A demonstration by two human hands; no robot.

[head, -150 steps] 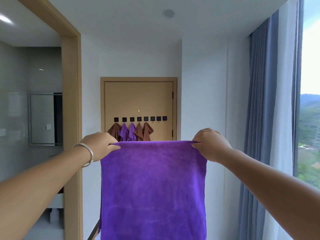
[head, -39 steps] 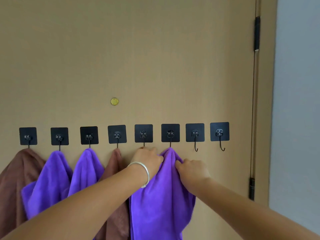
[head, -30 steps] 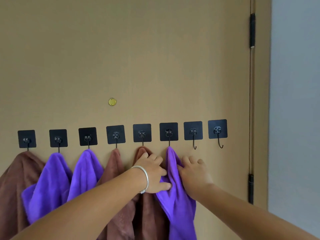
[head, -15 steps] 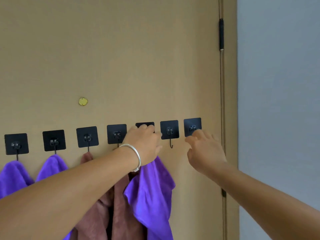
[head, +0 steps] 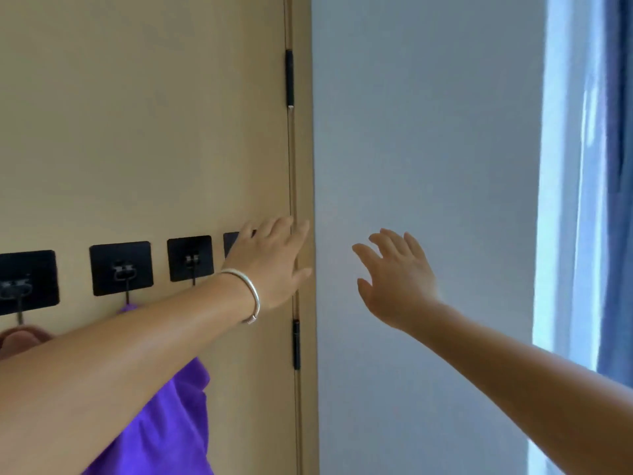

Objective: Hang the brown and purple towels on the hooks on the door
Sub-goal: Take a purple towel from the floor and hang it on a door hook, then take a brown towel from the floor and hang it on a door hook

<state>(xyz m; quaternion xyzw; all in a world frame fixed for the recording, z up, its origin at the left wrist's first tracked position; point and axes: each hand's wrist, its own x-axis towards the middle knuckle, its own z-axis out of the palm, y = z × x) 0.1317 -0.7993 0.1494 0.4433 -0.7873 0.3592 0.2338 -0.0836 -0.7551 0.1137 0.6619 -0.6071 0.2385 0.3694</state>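
The purple towel (head: 164, 419) hangs on the door (head: 137, 132), its top bunched under the second hook (head: 127, 289) in view, the rest falling behind the left forearm to the bottom edge. A brown towel (head: 20, 339) shows only as a rounded top at the far left, beneath the first hook (head: 20, 311). The next hook to the right (head: 194, 274) looks bare. A further black pad (head: 230, 243) is mostly covered by the left hand.

The left hand (head: 270, 264) is spread, fingers straight, and holds nothing; it lies over the door's right edge near the hinge (head: 296, 344). The right hand (head: 394, 279) is spread too, held in front of the grey wall (head: 428, 132), apart from everything.

Both hands being free, the step looks like letting go and turning for the next towel. To do it well:

- Draw the left forearm straight back from the door, so it does not drag the purple cloth and slip it off.
- Glance at the hook to see that the cloth sits in the bend, not on the tip.
- Save the bare hook beside it for the next towel.
- The pads look stuck on, so any pull on them should be gentle and downward.
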